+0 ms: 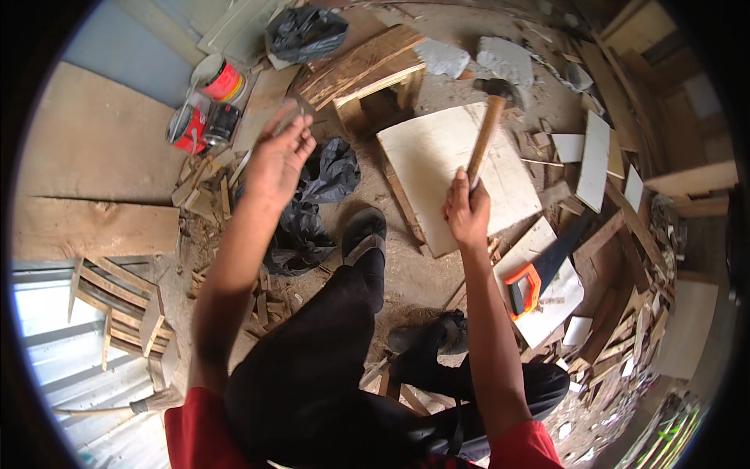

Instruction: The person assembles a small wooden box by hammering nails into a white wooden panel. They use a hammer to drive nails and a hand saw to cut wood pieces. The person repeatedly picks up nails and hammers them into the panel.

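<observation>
My right hand (467, 209) is wrapped round the wooden handle of a hammer (486, 137), whose dark head points away from me. Beneath the hammer lies a pale, boxy wooden panel (437, 168) with a brown side edge. My left hand (280, 160) is raised to the left of the panel, fingers curled in toward the thumb. Its fingertips are blurred, and a small thin thing seems to be between them, too smeared to name. Below that hand a crumpled black plastic bag (301, 234) spreads on the floor.
A handsaw (539, 273) with an orange and black handle rests on a white board at right. Paint cans (219, 78) stand at far left. Ahead is an open wooden box (375, 90). Wood scraps (617, 336) litter the right side; a slatted wooden piece (125, 305) lies left.
</observation>
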A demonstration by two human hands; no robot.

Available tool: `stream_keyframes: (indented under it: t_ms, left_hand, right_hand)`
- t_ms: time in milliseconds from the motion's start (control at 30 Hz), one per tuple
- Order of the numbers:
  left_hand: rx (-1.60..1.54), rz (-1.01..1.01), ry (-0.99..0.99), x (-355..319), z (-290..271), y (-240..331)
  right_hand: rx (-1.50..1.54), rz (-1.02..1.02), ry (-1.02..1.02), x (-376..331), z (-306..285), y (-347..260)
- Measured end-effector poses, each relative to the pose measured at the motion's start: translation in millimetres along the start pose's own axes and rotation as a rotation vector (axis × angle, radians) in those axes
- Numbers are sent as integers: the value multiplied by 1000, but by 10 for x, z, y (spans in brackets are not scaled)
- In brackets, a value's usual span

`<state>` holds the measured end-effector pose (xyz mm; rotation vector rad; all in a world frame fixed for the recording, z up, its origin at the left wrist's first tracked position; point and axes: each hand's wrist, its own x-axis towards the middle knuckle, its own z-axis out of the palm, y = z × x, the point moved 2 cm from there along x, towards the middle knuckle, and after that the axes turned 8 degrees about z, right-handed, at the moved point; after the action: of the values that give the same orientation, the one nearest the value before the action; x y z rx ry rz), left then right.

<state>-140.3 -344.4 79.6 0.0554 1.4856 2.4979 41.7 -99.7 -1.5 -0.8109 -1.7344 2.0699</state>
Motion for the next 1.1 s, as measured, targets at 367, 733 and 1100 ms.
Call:
stream_keyframes:
  t_ms: [367,733,1100]
  left_hand:
    - [424,465,-642,-1189,1579,887]
    - [684,190,-253,-1539,673,-1282]
    - [597,495,-241,-1787,756,-1881]
  right_hand:
    - [-67,-62,216,-1415,-526,425]
    - [-20,143,473,-3584,-1411,823]
    - [-150,124,667,-2907,-1838,1200]
